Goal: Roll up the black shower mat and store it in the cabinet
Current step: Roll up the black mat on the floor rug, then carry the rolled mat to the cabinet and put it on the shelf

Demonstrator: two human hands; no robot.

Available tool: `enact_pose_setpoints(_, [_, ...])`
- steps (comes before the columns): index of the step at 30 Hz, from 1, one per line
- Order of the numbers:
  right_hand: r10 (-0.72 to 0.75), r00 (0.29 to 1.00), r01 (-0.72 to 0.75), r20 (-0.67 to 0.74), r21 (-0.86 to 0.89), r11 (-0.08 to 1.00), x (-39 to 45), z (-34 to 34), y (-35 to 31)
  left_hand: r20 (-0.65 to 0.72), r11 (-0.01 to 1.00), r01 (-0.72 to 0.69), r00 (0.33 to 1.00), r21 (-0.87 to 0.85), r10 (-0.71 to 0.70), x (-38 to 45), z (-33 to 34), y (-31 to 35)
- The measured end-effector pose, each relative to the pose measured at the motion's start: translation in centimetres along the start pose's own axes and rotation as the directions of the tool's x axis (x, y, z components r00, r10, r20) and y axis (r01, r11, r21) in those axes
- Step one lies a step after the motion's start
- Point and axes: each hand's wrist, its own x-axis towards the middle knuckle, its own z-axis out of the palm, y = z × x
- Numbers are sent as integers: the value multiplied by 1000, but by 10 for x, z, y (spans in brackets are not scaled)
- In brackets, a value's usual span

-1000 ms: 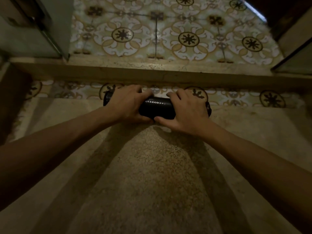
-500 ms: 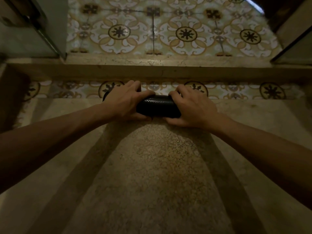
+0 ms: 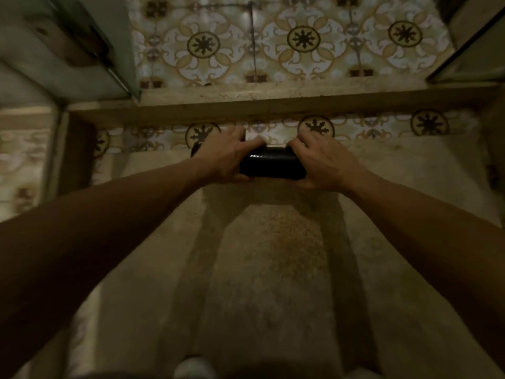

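The black shower mat is a tight, glossy roll lying crosswise on the speckled shower floor, close to the patterned tile strip. My left hand wraps over its left end, fingers curled across the top and thumb underneath. On the other end, my right hand grips in the same way. Only the middle stretch of the roll and a sliver of its left tip show between and beside my hands. No cabinet is in view.
A raised stone curb crosses just beyond the roll, with patterned floor tiles past it. A glass door panel stands at upper left and another panel edge at upper right. A pale rounded object sits at the bottom edge.
Both hands have shifted the roll slightly farther away, toward the curb, and closed more tightly around its ends. The view has tilted down a little.
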Motion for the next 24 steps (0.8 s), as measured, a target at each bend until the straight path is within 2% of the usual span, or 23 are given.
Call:
enact_pose_setpoints(6, [-5,997,3,71,36,999,-70,-105,-22,45,995,-26,999,-94,30,-62,-90,44])
enact_pose_setpoints(10, [6,994,-13,109,59,998,-109,-194,-40,79,988,-39,995,-152,52,-104,-175,66])
enact_pose_setpoints(17, [70,988,-95,134,196,976,-183,-357,-78,154,990,-97,982,-104,112,-180,-353,100])
enact_pose_setpoints(24, [30,991,-58,131,216,975,-237,-516,-84,171,991,-78,981,-108,95,-241,-507,135])
